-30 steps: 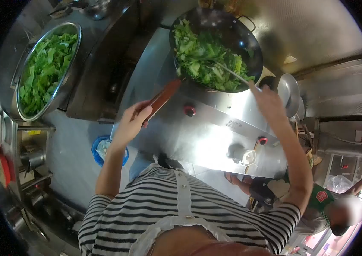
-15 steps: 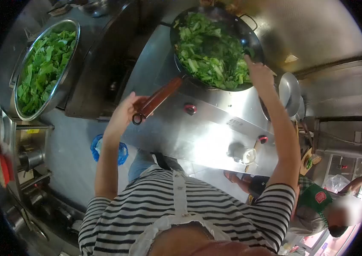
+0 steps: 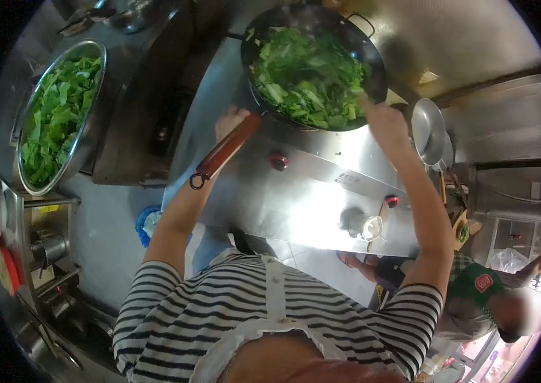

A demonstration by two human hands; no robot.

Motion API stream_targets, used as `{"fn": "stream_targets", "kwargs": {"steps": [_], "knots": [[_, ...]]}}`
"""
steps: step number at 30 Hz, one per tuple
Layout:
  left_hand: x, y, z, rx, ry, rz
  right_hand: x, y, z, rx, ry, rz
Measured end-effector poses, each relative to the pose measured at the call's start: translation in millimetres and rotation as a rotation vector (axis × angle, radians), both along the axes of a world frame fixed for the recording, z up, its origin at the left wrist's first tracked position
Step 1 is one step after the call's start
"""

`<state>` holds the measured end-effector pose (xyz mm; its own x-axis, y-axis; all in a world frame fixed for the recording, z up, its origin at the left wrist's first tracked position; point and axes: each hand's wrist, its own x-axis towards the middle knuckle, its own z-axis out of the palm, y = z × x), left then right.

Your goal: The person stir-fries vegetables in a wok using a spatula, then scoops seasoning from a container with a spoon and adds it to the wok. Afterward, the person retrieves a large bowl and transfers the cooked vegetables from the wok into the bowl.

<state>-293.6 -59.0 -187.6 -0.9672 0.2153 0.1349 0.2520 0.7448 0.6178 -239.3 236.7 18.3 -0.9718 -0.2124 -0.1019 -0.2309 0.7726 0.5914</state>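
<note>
Chopped green leaves (image 3: pixel 308 80), apparently being stirred, are lying in a round, black metal wok (image 3: pixel 350 41). The left hand (image 3: pixel 231 120) is sitting partly behind its long, reddish-brown wooden handle (image 3: pixel 227 150), grip hidden; the blurred right hand (image 3: pixel 386 126) is curling near the rim, any held utensil indiscernible. Even turning seems to be calling for a steadied handle.

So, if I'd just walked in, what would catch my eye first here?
Probably the big dark wok at top centre, filled with greens, with a person's right hand at its near right edge. Its long reddish-brown handle slants down to the left, the left hand close beside it. After that, perhaps the steel bowl heaped with leafy vegetables at the left, and another person in a green apron at lower right.
</note>
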Motion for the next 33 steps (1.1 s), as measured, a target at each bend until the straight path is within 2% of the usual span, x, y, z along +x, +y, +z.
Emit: {"fn": "stream_targets", "kwargs": {"steps": [1,2,4,6,8,10,13,15,17,19,21,22,23,24,25,26,27,28,30,31,33], "knots": [[-1,-6,-4,-0.091,0.148,-0.01,-5,13,-5,0.068,0.02,-0.031],[1,-10,-6,-0.099,0.137,-0.012,0,42,-4,-0.071,0.124,0.094],[-6,-9,-7,-0.159,0.073,-0.014,31,12,65,-0.071,-0.014,-0.183],[-11,-12,-9,-0.147,0.007,-0.009,60,-1,85,-0.029,-0.034,-0.26],[-13,-16,-11,-0.136,-0.047,-0.002,73,3,83,0.09,-0.09,0.141],[-10,-19,-15,-0.017,-0.112,0.193,58,-25,51,0.019,-0.115,-0.029],[-1,-27,-9,-0.091,0.033,0.276,6,-2,-2,-0.069,-0.007,0.041],[-7,-39,-23,-0.018,-0.028,0.255,-6,16,-6,-0.125,0.03,-0.08],[-9,-50,-28,0.066,-0.097,0.236,26,17,10,-0.131,0.0,-0.136],[-3,-60,-12,0.251,-0.163,0.312,48,7,19,-0.124,-0.034,-0.181],[-21,-73,3,0.402,-0.077,0.358,54,-15,15,-0.018,-0.066,-0.109],[-36,-73,14,0.573,0.051,0.333,39,-13,-3,-0.103,-0.02,-0.02],[-44,-67,55,0.55,0.13,0.289,20,-3,-17,-0.053,0.018,-0.008],[-51,-52,94,0.64,0.115,0.239,2,7,-24,-0.003,0.055,0.006],[-73,-40,96,0.729,0.174,0.099,-17,23,-17,0.008,0.072,-0.004],[-94,-25,99,0.505,0.259,0.018,-23,37,-7,0.013,0.084,-0.022],[-106,-12,102,0.28,0.342,-0.067,-15,30,26,-0.072,0.03,-0.109],[-101,-5,113,0.282,0.346,-0.073,-6,22,68,-0.152,-0.02,-0.194],[-81,-7,143,0.462,0.265,-0.178,18,26,109,-0.021,-0.103,-0.303],[-68,-17,145,0.494,0.232,-0.171,33,19,119,-0.019,-0.099,-0.294],[-32,-45,151,0.601,-0.011,-0.133,55,4,127,0.167,-0.15,-0.161]]}}
